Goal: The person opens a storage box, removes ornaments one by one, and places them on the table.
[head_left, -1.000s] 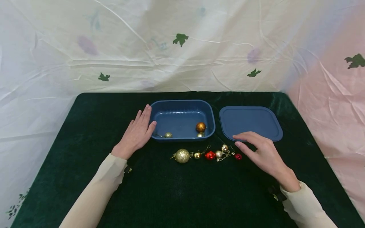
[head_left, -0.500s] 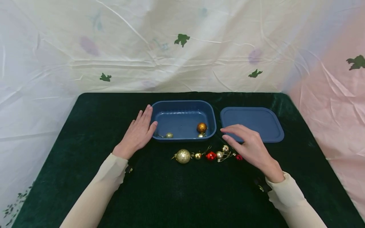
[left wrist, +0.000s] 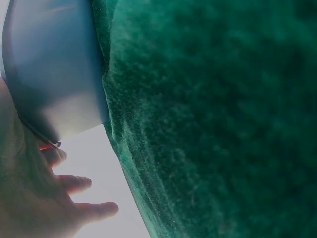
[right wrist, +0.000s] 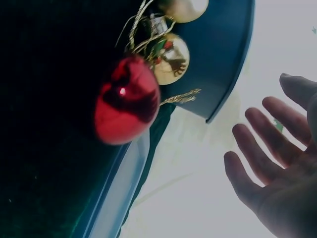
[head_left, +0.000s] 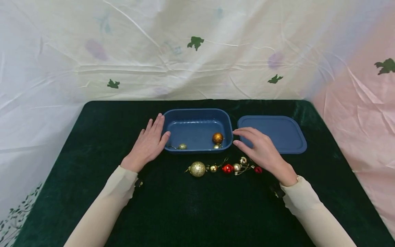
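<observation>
Along the near side, 2 pale sleeves [head_left: 102, 209] reach over the dark green cloth [head_left: 191, 212]; next, a row of 6 ornaments lies on the cloth, just short of the box: from left, large gold glitter ball [head_left: 197, 169], small gold ball [head_left: 213, 168], bright red ball [head_left: 227, 168], pale gold ball [head_left: 236, 167], shiny gold ball [head_left: 243, 160] (set slightly farther back), dark red ball [head_left: 258, 169]; gold cords tangle among the right-hand ones.

Left hand [head_left: 148, 140]: flat, fingers straight along the left end of the blue box [head_left: 194, 132], thumb over its rim; grasps nothing. Right hand [head_left: 262, 149]: fingers gently bent, thumb and index apart, nothing between them; tips at the box's right end (contact: can't tell), palm above the lid's near left part.

Box sits upright, lidless; 3 balls visible inside: pale glitter ball [head_left: 182, 146] near left, copper ball [head_left: 217, 138] at right, little gold ball [head_left: 217, 146] just nearer than that; blue lid [head_left: 280, 132] lies flat to the right, apart from the box; beyond the table, pale backdrop [head_left: 172, 20] with green patches [head_left: 195, 43].
</observation>
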Demonstrator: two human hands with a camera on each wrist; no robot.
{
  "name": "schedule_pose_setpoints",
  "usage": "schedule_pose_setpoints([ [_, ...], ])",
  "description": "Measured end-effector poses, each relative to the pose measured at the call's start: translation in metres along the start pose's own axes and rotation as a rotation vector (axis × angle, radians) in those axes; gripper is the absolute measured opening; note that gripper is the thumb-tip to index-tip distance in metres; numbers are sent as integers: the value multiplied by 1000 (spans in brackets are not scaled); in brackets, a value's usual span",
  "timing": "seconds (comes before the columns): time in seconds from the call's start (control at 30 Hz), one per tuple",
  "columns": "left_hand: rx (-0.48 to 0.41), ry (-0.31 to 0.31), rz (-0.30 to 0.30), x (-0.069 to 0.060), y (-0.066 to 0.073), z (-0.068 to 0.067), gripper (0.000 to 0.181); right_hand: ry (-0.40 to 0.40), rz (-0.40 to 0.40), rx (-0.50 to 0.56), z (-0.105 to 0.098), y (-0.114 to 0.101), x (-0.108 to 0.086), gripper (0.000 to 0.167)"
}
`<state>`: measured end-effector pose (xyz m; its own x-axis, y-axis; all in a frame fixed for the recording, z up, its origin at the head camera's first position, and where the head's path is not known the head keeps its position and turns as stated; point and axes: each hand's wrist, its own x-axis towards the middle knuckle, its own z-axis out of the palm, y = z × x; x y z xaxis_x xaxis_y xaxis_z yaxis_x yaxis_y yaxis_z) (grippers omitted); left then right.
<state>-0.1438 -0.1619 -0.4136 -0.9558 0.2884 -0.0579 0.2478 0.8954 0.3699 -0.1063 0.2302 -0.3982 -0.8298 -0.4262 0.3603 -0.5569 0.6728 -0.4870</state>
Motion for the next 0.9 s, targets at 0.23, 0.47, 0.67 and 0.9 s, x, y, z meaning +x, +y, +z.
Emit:
schedule_pose_setpoints([
  [0.23,28,0,-6,-2,-1,-4,76,-81,60,-76,2,0,11,47],
  [0.47,71,17,7,-1,2,-10,78,-196,94,-114,5,3,18,59],
  [0.67,81,52,23,0,5,-14,78,-243,88,-125,7,8,20,64],
  [0.9,68,113,99,5,22,-15,78,-276,99,-120,10,10,21,67],
])
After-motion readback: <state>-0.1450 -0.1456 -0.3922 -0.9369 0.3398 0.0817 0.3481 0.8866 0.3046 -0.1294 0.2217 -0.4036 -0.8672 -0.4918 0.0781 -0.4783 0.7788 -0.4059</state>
